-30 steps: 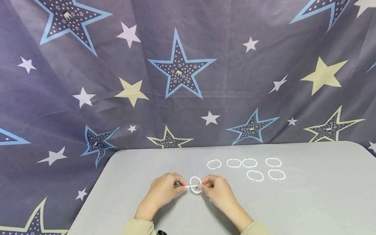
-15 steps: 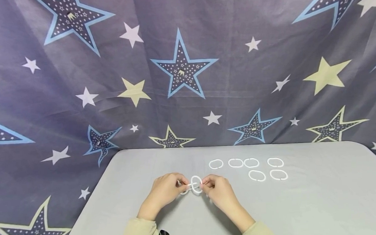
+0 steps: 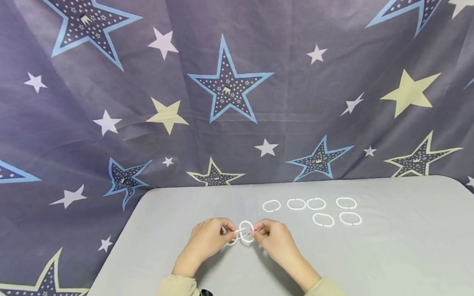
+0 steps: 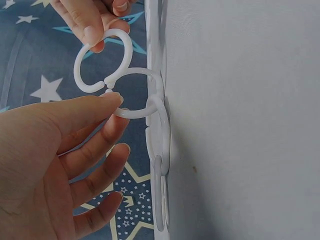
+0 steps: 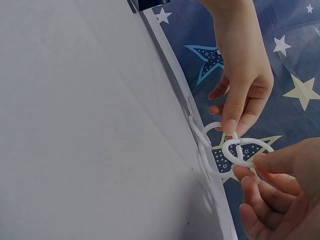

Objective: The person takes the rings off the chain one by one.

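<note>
Here, the right hand (image 3: 277, 238) pinches a white C-shaped link (image 4: 77, 70) between thumb and finger, and the left hand (image 3: 207, 238) pinches another, the left link (image 4: 141, 70). The two hands are near each other but not touching, and both links sit in between. From the head camera, the right hand's link stands up tall, its long way going across the line from hand to hand, while the left link pokes out sideways toward the right hand. The open ends of both links meet by the left fingertips; it is hard to tell if one is hooked through the other. A hanging link (image 4: 165, 132) goes through the left link. Six loose links (image 3: 315, 199) lie on the grey table (image 3: 390, 256), farther out and nearer the right hand.
</note>
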`<state>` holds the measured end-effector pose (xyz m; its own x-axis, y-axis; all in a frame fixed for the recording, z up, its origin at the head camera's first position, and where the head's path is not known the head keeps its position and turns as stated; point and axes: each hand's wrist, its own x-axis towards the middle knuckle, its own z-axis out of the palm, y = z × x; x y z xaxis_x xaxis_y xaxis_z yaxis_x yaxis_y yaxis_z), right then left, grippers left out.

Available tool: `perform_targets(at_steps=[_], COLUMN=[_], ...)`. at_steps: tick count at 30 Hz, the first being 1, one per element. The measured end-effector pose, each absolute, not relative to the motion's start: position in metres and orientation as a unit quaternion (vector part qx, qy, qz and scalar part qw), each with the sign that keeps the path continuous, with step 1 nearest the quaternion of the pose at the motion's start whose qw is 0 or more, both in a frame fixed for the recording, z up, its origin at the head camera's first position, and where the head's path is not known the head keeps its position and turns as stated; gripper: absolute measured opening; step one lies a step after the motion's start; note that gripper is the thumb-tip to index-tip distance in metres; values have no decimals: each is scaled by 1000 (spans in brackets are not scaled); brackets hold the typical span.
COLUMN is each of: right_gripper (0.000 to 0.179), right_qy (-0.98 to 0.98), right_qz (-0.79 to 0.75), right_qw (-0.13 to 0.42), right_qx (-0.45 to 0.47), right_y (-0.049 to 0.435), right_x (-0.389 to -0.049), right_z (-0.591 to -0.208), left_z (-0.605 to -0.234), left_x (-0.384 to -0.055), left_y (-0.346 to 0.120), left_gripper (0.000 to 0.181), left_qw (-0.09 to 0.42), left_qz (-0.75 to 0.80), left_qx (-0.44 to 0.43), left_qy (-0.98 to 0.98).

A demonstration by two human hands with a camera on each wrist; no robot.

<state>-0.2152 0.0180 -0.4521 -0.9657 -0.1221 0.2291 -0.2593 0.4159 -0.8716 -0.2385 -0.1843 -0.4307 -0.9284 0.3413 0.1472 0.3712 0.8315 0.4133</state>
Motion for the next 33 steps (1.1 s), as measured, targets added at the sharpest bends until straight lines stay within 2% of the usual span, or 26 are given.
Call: perform_targets(at_steps=[6,15,33], right_gripper=[3,4,10], right_qy=[-844,-853,-874], right_qz=[519,505,475], right_qw=[76,99,95], right_qx=[111,88,48], right_y=[21,32,49], right_x=[-219,-223,-227], right_z=[-452,-447,-440], left_z=[-430,-429,-428], left_x=[-239,-239,-236], left_y=[-185,-185,-185], left_gripper=[9,4,5], left_qw=[37,35,28], left_qz=[-221,-227,-226], left_qx=[-188,-189,-189], left_qy=[-956,-955,-955])
